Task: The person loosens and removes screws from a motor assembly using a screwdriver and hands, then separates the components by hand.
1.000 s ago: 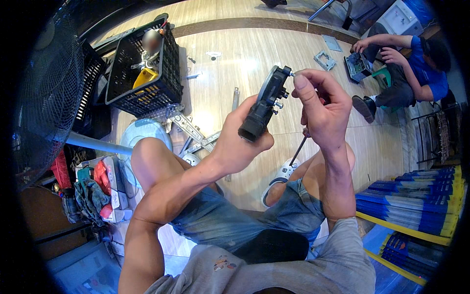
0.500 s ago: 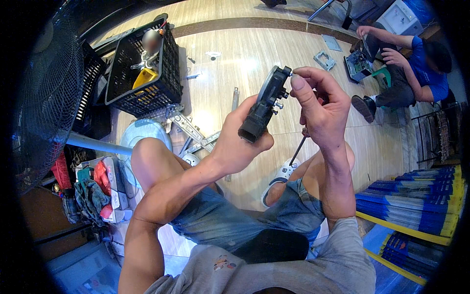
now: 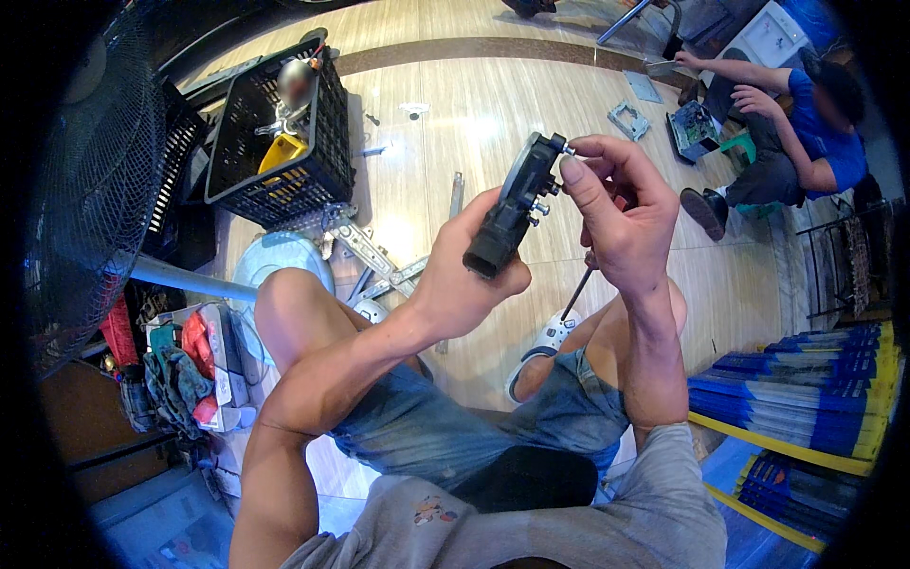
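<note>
My left hand (image 3: 453,270) is closed around a black plastic part (image 3: 517,204), held up in front of my knees, with a pale disc-like edge on its left side. Several small metal screws (image 3: 540,209) stick out of the part's right side. At its upper end, my right hand (image 3: 633,228) has thumb and forefinger by another small screw (image 3: 568,149); whether they touch it I cannot tell. Within the same right hand lies a screwdriver (image 3: 578,289), its red handle mostly hidden by the fingers and its dark shaft pointing down toward my white shoe.
A black crate (image 3: 275,180) with a yellow tool stands at the left, near metal brackets (image 3: 365,251) and a pale blue round stool (image 3: 289,256). A fan fills the far left. At the upper right a co-worker (image 3: 806,133) sits by an opened electronic unit (image 3: 694,131). Blue-and-yellow packets (image 3: 796,389) are stacked at right.
My hands and the black part have barely moved. The co-worker's far hand has shifted left, holding a flat piece out to the side.
</note>
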The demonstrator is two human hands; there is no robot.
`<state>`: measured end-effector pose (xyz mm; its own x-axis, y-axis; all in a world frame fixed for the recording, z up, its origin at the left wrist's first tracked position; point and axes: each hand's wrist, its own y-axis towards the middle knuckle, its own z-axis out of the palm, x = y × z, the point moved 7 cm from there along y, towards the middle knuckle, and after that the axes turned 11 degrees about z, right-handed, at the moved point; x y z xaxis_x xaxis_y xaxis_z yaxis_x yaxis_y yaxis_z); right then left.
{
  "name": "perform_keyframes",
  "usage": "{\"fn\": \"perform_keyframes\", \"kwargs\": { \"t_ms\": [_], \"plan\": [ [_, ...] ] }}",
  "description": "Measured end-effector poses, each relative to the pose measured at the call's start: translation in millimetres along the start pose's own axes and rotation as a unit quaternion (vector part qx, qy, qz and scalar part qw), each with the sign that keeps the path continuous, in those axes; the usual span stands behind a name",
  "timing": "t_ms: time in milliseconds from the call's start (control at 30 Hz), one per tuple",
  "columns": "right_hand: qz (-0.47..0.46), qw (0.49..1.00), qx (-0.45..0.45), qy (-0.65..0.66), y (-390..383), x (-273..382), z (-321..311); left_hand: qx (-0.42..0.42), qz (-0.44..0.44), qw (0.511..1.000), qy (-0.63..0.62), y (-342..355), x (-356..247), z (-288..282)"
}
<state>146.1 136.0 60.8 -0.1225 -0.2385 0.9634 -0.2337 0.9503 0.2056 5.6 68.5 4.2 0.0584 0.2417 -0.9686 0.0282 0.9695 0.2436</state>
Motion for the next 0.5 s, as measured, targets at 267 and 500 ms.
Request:
{"fn": "perform_keyframes", "kwargs": {
  "t_ms": [267,500],
  "plan": [
    [0.008,1.000,-0.001,-0.002,-1.0,0.0,-1.0,0.001,-0.008,1.000,-0.018,-0.3,0.6,1.4],
    [0.028,0.999,0.009,0.019,0.1,-3.5,0.8,0.003,0.010,1.000,0.003,-0.7,-1.7,0.6]
  ]
}}
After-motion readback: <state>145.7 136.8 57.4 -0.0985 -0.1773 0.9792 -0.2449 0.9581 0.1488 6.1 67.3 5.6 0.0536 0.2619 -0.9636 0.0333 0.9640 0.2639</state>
